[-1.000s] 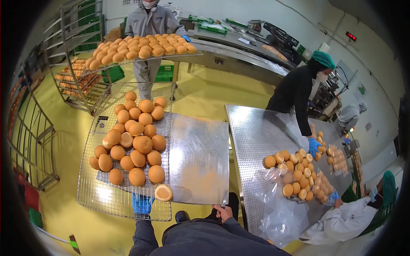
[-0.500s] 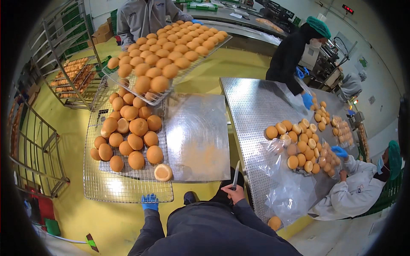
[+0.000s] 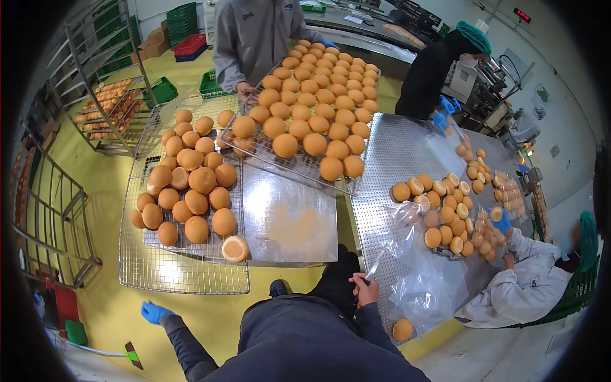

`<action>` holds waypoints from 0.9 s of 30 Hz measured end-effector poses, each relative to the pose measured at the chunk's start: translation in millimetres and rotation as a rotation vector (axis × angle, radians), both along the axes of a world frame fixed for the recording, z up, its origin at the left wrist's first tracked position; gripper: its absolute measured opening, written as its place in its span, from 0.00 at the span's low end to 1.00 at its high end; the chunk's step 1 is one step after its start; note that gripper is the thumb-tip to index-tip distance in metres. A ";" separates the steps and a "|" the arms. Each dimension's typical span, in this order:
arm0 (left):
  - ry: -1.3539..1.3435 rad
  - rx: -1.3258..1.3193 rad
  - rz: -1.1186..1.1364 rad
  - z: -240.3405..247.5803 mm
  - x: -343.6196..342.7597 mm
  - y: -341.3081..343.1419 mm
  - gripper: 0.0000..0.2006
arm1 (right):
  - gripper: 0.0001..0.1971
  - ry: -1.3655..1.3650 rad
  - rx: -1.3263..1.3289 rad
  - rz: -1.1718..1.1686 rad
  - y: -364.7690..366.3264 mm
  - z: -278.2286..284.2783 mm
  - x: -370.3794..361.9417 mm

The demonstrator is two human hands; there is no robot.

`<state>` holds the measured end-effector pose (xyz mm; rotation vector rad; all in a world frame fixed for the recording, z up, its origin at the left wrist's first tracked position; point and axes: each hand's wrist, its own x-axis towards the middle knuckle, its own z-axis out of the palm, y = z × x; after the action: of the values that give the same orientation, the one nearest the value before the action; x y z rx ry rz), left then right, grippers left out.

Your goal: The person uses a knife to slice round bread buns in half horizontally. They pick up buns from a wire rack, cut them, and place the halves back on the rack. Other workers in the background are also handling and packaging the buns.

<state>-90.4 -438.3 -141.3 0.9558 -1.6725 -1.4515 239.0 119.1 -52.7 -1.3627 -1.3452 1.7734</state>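
My right hand [image 3: 365, 291], bare, is closed round the dark handle of a knife [image 3: 376, 262], its blade pointing up and away beside the perforated table. My left hand [image 3: 154, 312], in a blue glove, hangs over the yellow floor below the near edge of a wire rack [image 3: 153, 277]. It holds nothing and its fingers look extended. Round golden buns [image 3: 202, 180] are heaped on the wire rack. One bun [image 3: 235, 249] lies with its pale side up at the heap's near right corner. Right of it is a bare metal sheet [image 3: 289, 216], partly dusted with crumbs.
Across from me a person in grey holds a wire tray of buns [image 3: 314, 145] over the metal sheet and table edge. On the perforated table [image 3: 375, 210] lie buns [image 3: 449, 210] and plastic bags [image 3: 420, 286]. Two co-workers stand there. Wheeled racks [image 3: 105, 95] stand left.
My left hand has come off the rack's near edge and moved left. My right hand has shifted right with the knife. The person in grey has swung the tray of buns right.
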 end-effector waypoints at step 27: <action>-0.139 -0.790 -1.880 103.8 -188.5 447.4 0.49 | 0.28 0.258 -0.413 0.019 11.8 -9.4 -46.7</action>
<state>-278.9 9.1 -37.5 -1.4157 -2.9514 -1.1954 192.3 131.0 -62.1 -1.2629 -0.8891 2.2384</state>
